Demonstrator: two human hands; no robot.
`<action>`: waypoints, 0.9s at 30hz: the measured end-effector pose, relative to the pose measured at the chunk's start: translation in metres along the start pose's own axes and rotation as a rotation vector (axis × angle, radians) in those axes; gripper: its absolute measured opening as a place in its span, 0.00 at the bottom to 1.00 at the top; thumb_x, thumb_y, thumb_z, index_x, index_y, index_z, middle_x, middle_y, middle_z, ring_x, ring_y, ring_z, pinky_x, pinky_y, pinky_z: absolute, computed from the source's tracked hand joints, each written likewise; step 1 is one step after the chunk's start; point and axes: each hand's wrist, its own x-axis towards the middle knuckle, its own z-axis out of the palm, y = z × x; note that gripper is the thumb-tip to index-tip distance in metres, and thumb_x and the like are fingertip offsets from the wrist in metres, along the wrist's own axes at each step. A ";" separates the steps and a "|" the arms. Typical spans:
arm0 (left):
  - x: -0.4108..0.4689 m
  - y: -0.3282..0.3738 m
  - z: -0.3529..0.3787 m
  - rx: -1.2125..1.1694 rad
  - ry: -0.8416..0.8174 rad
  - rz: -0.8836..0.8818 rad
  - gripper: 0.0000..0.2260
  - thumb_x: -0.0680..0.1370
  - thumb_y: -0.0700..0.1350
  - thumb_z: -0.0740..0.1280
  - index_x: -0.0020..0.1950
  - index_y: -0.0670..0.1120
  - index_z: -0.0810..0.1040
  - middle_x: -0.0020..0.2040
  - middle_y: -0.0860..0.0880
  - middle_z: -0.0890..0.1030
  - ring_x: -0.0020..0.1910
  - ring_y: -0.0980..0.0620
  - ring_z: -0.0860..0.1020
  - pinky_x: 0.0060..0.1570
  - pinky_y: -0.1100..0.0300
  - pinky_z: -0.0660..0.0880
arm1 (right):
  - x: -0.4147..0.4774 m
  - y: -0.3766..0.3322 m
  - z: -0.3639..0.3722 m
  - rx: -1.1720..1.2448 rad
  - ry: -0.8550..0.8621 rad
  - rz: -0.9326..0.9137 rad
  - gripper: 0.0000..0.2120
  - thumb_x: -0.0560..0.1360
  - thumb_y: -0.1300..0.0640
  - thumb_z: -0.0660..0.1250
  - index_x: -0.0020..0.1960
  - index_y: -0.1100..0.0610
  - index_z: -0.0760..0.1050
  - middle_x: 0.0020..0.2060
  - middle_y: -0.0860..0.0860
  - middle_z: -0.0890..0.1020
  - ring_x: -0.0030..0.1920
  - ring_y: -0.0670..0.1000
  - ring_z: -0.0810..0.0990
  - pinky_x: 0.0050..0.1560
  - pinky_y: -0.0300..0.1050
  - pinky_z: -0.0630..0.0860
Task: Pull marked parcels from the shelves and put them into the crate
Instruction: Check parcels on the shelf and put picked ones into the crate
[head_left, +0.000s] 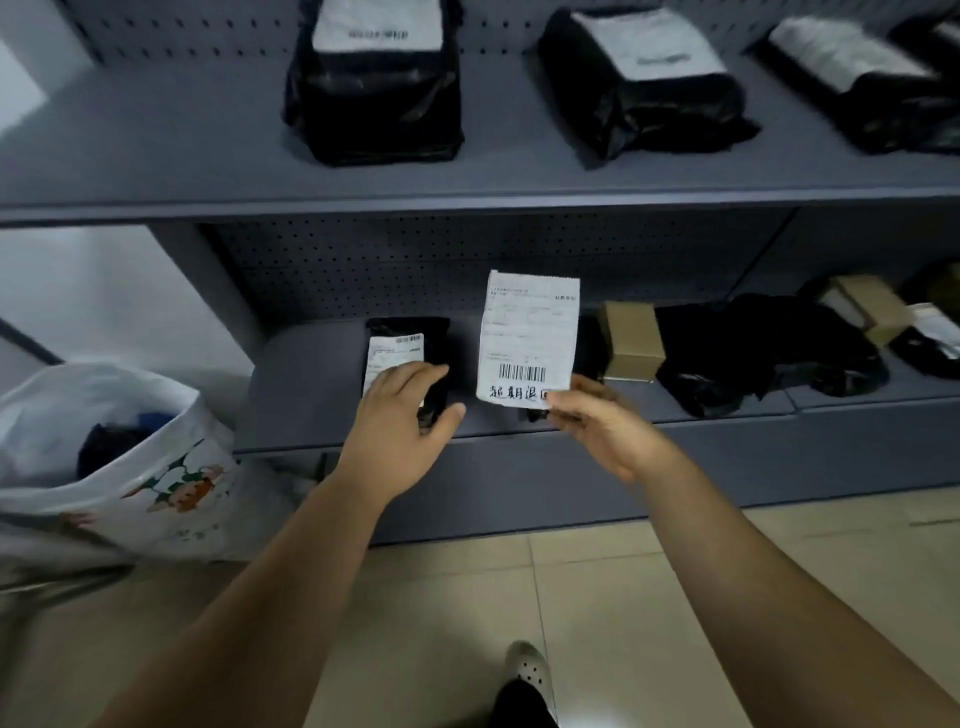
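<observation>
The person is reaching both bare arms toward the lower shelf (306, 374) of a grey metal rack with a perforated back.

The left hand (400, 415) is grasping a small black parcel (415, 332) that is lying flat near the front of that shelf. The fingers are lying over the near part of its white label (395, 353), and the thumb is hooking round the parcel's near right edge.

The right hand (597, 426) is pinching the lower right corner of a paper slip (527, 338) and holding it upright, just to the right of the small parcel. The slip is showing a barcode and a line of handwritten black characters along its bottom. A bit of black is showing under its lower edge, but whether a parcel is hanging behind it cannot be told.

Further right on the same shelf, a cardboard box (631, 340) is sitting next to a heap of black bags (753, 353), with a second box (867, 306) beyond them.

On the upper shelf (156, 145), three black parcels with white labels are lying side by side: one left (374, 104), one middle (644, 98), one right (862, 88).

A white plastic bag (130, 457) with a printed pattern is standing open on the tiled floor (623, 597) at the left end of the rack, with dark things inside. One pale shoe (530, 670) is showing at the bottom.
</observation>
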 end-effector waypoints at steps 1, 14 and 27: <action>-0.004 0.005 -0.005 0.000 -0.014 0.022 0.23 0.78 0.58 0.63 0.71 0.51 0.71 0.69 0.53 0.71 0.69 0.54 0.65 0.71 0.50 0.63 | -0.014 0.000 0.002 -0.005 0.023 -0.015 0.18 0.67 0.58 0.72 0.57 0.54 0.81 0.53 0.48 0.86 0.52 0.45 0.82 0.59 0.42 0.74; -0.032 0.130 -0.071 -0.054 -0.108 0.424 0.24 0.78 0.58 0.62 0.71 0.50 0.71 0.68 0.54 0.71 0.68 0.54 0.65 0.70 0.49 0.64 | -0.200 -0.072 0.012 -0.045 0.362 -0.318 0.18 0.69 0.56 0.69 0.58 0.52 0.78 0.52 0.45 0.85 0.55 0.44 0.81 0.64 0.46 0.73; -0.044 0.315 -0.025 -0.151 -0.165 0.732 0.24 0.77 0.58 0.62 0.69 0.49 0.72 0.68 0.54 0.71 0.68 0.56 0.66 0.69 0.56 0.62 | -0.353 -0.094 -0.099 -0.020 0.556 -0.474 0.27 0.65 0.52 0.74 0.63 0.53 0.76 0.56 0.46 0.85 0.58 0.45 0.81 0.60 0.43 0.74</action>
